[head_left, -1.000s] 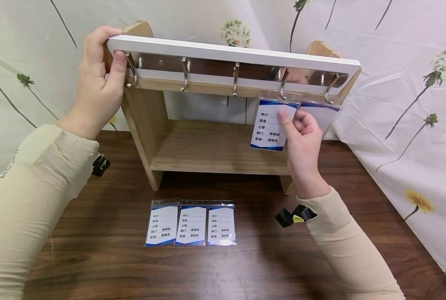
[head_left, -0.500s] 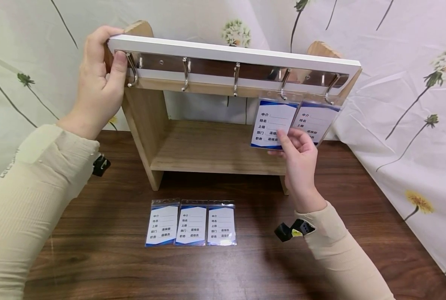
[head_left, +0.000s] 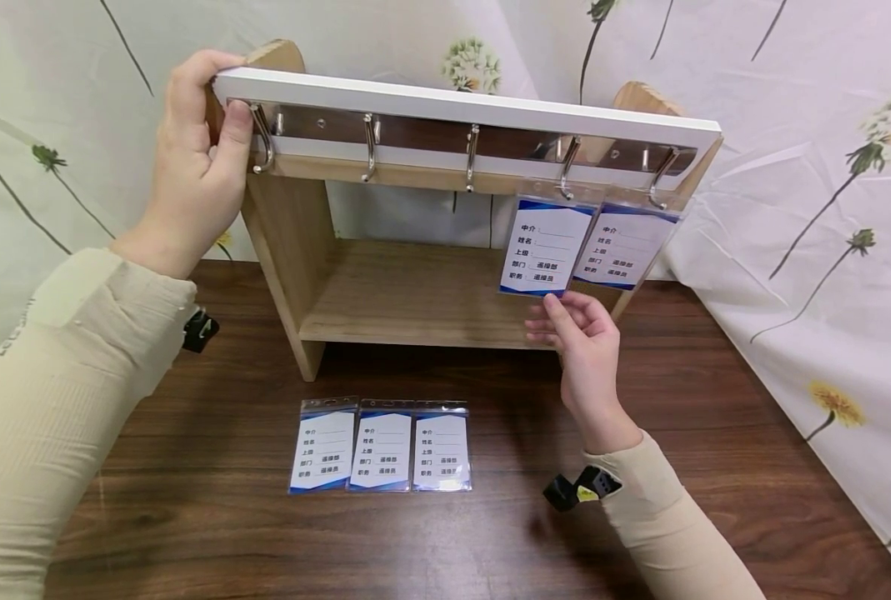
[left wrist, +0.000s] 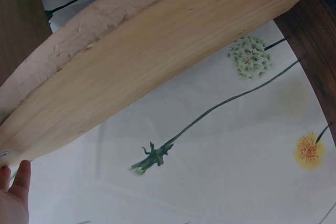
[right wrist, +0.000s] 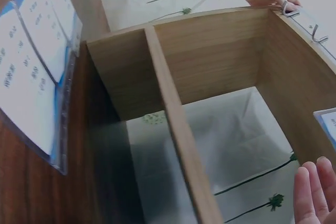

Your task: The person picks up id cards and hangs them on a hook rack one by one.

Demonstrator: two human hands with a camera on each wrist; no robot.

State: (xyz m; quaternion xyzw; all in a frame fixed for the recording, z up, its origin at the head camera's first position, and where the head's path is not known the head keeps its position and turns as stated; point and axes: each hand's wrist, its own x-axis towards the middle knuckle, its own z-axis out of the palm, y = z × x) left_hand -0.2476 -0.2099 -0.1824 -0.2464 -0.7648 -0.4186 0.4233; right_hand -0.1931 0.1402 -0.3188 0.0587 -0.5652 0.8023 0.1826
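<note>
My left hand [head_left: 197,167] grips the left end of the white board [head_left: 445,93] on a small wooden rack, thumb in front beside the first hook. Several metal hooks [head_left: 370,148] line the board. A clear-sleeved name badge [head_left: 546,242] hangs from the second hook from the right, and another badge [head_left: 627,248] from the rightmost one. Just below the first badge is my right hand [head_left: 586,354], its thumb tip at the lower edge and its fingers loosely extended, holding nothing. In the right wrist view, that hand's fingers [right wrist: 304,190] stand apart from the badge corner [right wrist: 329,121].
Three badges, left [head_left: 322,450], middle [head_left: 381,450] and right [head_left: 442,450], lie side by side on the dark wooden table [head_left: 265,542] before the rack. The rack's lower shelf [head_left: 422,292] lies under the hooks. Flower-patterned cloth [head_left: 798,167] covers the background.
My right hand has slid down from the front of the hanging badge to its bottom edge and let go. The rightmost badge has come into fuller view. My left hand keeps its grip.
</note>
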